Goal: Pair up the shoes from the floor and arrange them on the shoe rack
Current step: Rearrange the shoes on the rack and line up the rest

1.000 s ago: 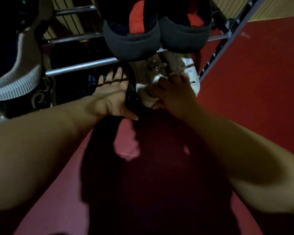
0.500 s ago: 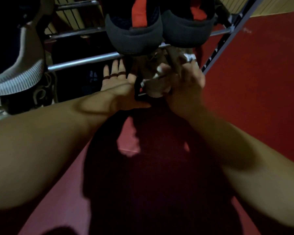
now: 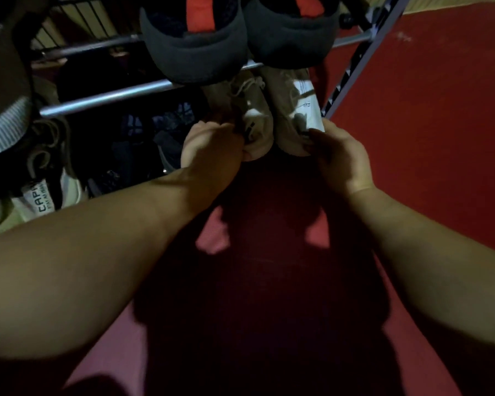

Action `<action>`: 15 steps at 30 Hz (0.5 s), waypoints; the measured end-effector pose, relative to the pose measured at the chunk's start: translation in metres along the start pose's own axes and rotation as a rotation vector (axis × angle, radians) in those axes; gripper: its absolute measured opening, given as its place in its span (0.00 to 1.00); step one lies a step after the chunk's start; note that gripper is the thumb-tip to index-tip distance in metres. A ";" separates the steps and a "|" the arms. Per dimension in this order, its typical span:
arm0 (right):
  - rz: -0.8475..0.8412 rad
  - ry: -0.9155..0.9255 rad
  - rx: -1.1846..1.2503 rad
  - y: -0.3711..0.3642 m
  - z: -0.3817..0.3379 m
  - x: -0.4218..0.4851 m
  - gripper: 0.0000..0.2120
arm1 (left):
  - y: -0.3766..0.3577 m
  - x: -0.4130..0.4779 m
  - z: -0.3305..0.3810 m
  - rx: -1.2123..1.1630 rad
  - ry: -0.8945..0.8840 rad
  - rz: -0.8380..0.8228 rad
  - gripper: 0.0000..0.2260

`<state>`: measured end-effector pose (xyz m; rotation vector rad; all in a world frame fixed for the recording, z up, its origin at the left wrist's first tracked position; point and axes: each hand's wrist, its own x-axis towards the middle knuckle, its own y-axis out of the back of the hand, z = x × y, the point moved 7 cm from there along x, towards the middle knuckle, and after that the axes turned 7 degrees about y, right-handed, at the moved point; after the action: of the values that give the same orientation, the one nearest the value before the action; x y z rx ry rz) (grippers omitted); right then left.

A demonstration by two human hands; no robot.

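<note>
Underfoot, dull red floor [image 3: 440,124], smooth and matte, mostly darkened by a broad shadow between the forearms. Above it, metal shoe rack [image 3: 112,95]: round silvery rails running crosswise, a dark slanted side frame at the right edge. On the upper rails, two dark shoes [image 3: 195,50] side by side, rounded soft-looking heels facing the camera, a red strip down each back. At far left, part of a grey shoe with a ribbed pale sole [image 3: 3,130], and below it a pale shoe with printed lettering [image 3: 40,201], both only partly in view. On the lower level, under the dark pair, two white shoes [image 3: 257,130] close together, heels outward, cloth-like uppers with laces and small dark marks on the backs. Left hand [image 3: 212,147] curled against the heel of the left white shoe, fingers closed on its side and back edge. Right hand [image 3: 340,155] cupped round the heel of the right white shoe, thumb pressed on its back, fingers on the outer side hidden. Both hands gripping, one shoe each, palms turned inward toward each other.
</note>
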<state>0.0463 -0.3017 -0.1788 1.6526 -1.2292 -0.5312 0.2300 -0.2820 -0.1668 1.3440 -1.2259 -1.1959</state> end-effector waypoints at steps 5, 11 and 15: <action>0.065 -0.024 0.129 0.007 -0.006 -0.009 0.18 | -0.004 -0.014 0.004 0.070 0.049 -0.017 0.17; 0.005 -0.239 0.251 0.004 0.008 0.024 0.17 | -0.005 -0.013 0.000 -0.073 0.066 -0.038 0.20; 0.164 -0.380 0.191 0.005 0.006 0.010 0.18 | -0.006 -0.010 0.001 -0.118 0.037 -0.053 0.21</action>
<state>0.0429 -0.3139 -0.1751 1.6347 -1.7240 -0.6618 0.2297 -0.2718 -0.1717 1.3118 -1.0825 -1.2557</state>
